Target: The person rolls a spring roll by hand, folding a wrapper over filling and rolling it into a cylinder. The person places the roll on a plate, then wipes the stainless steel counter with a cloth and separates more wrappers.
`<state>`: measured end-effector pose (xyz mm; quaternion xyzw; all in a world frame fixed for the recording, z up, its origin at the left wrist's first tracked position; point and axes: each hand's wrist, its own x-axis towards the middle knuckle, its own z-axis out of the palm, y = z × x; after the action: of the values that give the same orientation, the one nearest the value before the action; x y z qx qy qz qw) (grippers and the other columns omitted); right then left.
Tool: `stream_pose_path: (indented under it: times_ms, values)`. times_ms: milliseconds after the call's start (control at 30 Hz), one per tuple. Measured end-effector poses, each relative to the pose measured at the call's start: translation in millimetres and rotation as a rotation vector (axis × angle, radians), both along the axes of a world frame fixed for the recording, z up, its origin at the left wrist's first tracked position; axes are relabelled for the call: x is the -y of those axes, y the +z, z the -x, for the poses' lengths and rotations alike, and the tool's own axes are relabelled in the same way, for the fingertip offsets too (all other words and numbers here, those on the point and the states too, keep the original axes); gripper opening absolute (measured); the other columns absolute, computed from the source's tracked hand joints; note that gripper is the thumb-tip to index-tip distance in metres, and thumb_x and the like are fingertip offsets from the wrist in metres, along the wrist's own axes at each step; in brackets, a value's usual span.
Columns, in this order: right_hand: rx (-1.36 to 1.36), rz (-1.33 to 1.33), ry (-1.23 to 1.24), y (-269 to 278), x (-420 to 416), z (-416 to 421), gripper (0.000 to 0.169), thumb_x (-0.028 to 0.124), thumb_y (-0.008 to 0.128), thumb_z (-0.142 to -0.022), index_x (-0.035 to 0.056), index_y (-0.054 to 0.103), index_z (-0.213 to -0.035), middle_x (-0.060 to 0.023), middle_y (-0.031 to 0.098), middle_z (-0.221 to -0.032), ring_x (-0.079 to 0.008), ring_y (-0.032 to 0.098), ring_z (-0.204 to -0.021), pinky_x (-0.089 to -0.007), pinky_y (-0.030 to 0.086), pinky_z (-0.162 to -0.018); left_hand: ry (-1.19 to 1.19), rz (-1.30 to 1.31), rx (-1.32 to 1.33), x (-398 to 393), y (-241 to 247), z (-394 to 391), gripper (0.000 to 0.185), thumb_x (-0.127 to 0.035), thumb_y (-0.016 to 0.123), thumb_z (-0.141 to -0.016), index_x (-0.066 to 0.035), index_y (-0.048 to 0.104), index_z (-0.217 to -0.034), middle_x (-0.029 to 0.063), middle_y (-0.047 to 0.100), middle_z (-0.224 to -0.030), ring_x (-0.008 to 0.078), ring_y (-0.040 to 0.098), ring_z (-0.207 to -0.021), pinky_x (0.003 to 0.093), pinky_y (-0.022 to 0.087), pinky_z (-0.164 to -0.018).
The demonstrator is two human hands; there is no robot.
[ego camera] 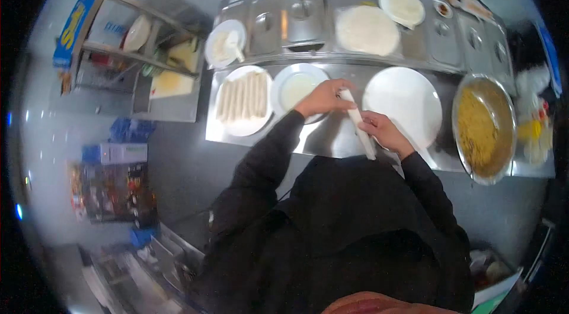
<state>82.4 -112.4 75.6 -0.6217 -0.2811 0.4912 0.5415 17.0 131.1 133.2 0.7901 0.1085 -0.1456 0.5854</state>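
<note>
A long, thin, white rolled wrapper is held between both hands, tilted over the near edge of the steel counter. My left hand pinches its far end with thumb and fingers. My right hand grips it around the middle. Left of the hands, a white plate bears several similar pale rolls side by side. Partly behind my left hand is a round plate of pale liquid or batter. To the right lies a bare white round plate.
An oval steel bowl of yellow crumbly filling stands at the right. Behind, lidded steel pans carry a stack of round pale sheets, a white plate and a bowl with a spoon. A metal shelf stands left.
</note>
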Motion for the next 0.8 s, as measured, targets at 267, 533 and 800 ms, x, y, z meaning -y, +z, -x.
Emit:
stream_pose_path:
  times_ms: [267, 533, 800]
  values:
    - [-0.206, -0.095, -0.206, -10.7, -74.1, 36.5, 0.024, 0.019, 0.063, -0.101, 0.0018, 0.062, -0.118, -0.0035, 0.068, -0.098, -0.0127, 0.063, -0.088, -0.0296, 0.051, -0.076, 0.517, 0.54, 0.015, 30.6, -76.9, 116.6, 0.059, -0.029, 0.068, -0.1, -0.001, 0.046, -0.147, 0.0111, 0.065, -0.128, 0.0146, 0.066, -0.107, 0.0314, 0.055, -0.087]
    - [-0.049, 0.001, -0.13, -20.0, -204.2, 75.2, 0.03, 0.016, 0.069, -0.095, 0.0023, 0.063, -0.121, -0.0068, 0.069, -0.1, -0.0143, 0.064, -0.093, -0.0303, 0.054, -0.079, 0.578, 0.166, 0.133, -83.4, -93.4, 164.2, 0.045, -0.015, 0.071, -0.097, -0.001, 0.057, -0.138, 0.0085, 0.073, -0.105, 0.012, 0.068, -0.091, 0.0273, 0.054, -0.079]
    - [0.137, -0.009, -0.093, -9.1, -348.2, 136.0, 0.059, 0.011, 0.067, -0.094, 0.0026, 0.044, -0.148, -0.0124, 0.063, -0.12, -0.0141, 0.063, -0.093, -0.0297, 0.053, -0.08, 0.738, 0.319, 0.137, -240.8, -107.1, 248.7, 0.037, -0.011, 0.067, -0.097, -0.003, 0.055, -0.131, 0.0065, 0.069, -0.097, 0.0131, 0.066, -0.086, 0.0274, 0.053, -0.076]
